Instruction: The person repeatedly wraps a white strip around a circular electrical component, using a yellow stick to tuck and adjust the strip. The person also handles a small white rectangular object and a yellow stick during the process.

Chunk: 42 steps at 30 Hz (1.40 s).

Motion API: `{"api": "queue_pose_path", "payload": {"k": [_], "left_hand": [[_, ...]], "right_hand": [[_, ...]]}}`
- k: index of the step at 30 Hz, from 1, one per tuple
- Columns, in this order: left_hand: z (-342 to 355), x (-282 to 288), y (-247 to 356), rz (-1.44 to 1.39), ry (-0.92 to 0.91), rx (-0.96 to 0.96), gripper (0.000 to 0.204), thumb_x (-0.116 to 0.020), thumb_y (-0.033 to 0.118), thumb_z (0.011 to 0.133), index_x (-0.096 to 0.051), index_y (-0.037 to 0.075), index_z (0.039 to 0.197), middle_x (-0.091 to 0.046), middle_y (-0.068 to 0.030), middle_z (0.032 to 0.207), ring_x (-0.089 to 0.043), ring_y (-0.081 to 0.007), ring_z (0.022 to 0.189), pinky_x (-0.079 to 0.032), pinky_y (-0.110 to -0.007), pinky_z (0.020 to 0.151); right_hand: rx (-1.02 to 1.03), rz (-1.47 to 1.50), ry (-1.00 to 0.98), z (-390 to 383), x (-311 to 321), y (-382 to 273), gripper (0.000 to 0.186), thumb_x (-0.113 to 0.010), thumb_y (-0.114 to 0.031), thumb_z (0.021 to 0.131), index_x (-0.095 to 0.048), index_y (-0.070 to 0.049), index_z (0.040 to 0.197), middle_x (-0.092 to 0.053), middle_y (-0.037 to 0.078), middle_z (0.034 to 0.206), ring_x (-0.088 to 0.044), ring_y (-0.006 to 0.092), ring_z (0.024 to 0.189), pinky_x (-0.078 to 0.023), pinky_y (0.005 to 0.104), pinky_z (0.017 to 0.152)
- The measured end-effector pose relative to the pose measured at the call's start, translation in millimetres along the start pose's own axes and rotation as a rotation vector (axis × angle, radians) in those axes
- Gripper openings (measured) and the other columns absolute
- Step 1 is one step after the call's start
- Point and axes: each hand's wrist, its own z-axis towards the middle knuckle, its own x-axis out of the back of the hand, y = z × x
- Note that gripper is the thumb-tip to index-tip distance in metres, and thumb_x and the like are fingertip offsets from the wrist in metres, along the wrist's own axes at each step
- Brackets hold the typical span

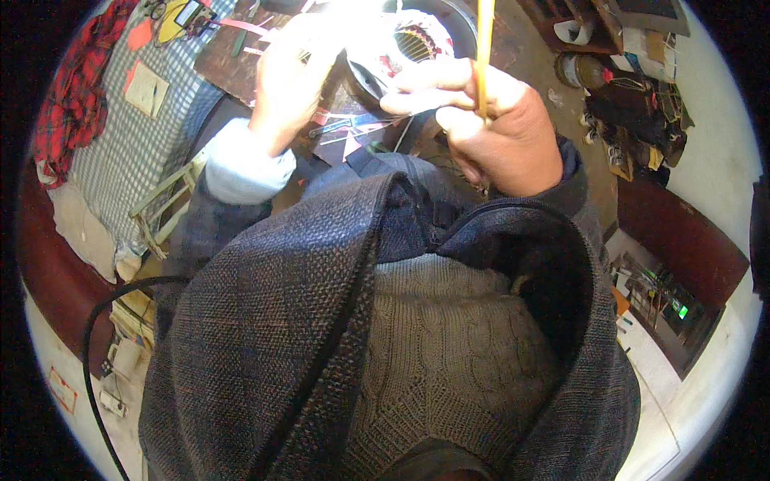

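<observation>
A round motor stator (415, 44) with a ring of yellowish slots sits in a dark metal housing (461, 20) in front of me, partly washed out by a bright light. My right hand (497, 124) is closed around a thin yellow stick (484, 56) that points upward, and its fingertips are close to the stator's near rim. My left hand (293, 88) is at the stator's left side; glare hides its fingers and whatever they touch. Between the hands, a blue-handled tool (346, 125) lies among scraps on the brown work surface (220, 60).
Pink strips (245, 26) lie left of my left hand. Farther left are a checked cloth (120, 148), a notepad (147, 86), a small meter-like device (192, 14) and a red plaid garment (76, 104). A jar (589, 72) and clutter stand at right. A black cable (88, 337) curves at lower left.
</observation>
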Motion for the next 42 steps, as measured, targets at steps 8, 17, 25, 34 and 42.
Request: {"api": "queue_pose_path", "payload": {"k": [8,17,25,34,42], "left_hand": [[-50,5,-64,-0.047,0.019,0.469,0.032,-0.07,0.012,0.097,-0.066,-0.002,0.125,-0.072,-0.0105,0.114,-0.069,-0.0158,0.096,-0.055,-0.028,0.085],[-49,-50,-50,-0.113,-0.291,0.221,0.059,-0.071,0.021,0.093,-0.049,-0.002,0.143,-0.06,-0.0235,0.134,-0.06,-0.0324,0.123,-0.048,-0.043,0.104],[-9,-37,-21,-0.145,-0.252,0.214,0.041,-0.067,0.017,0.095,-0.058,0.001,0.131,-0.065,-0.0179,0.123,-0.063,-0.0307,0.116,-0.05,-0.041,0.098],[51,-8,-6,-0.012,-0.155,0.104,0.025,-0.062,0.013,0.096,-0.069,0.003,0.119,-0.071,-0.0116,0.111,-0.066,-0.0288,0.107,-0.053,-0.04,0.091],[113,220,19,-0.146,0.38,0.359,0.035,-0.049,0.03,0.103,-0.067,0.001,0.112,-0.072,-0.0141,0.105,-0.069,-0.0239,0.094,-0.054,-0.037,0.083]], "right_hand": [[0.718,-1.124,0.332,11,-4,20,0.023,-0.078,-0.005,0.082,-0.075,-0.006,0.105,-0.075,0.014,0.099,-0.075,0.0313,0.088,-0.059,0.0343,0.076],[0.849,-0.906,0.255,35,-30,13,0.021,-0.083,-0.006,0.082,-0.073,0.002,0.098,-0.072,0.012,0.093,-0.07,0.0222,0.081,-0.056,0.0304,0.074],[0.166,-0.007,0.002,2,-29,-42,0.019,-0.073,-0.016,0.092,-0.069,0.001,0.1,-0.07,0.008,0.08,-0.046,0.0057,0.045,-0.035,0.0217,0.043],[-0.244,-0.028,0.226,-60,8,-33,0.029,-0.066,-0.026,0.101,-0.066,-0.001,0.116,-0.072,0.004,0.09,-0.045,0.0016,0.054,-0.035,0.0198,0.049],[-0.14,-0.039,0.168,30,50,66,0.027,-0.063,-0.025,0.101,-0.072,0.0,0.096,-0.07,0.002,0.075,-0.048,0.0067,0.047,-0.036,0.0248,0.044]]}}
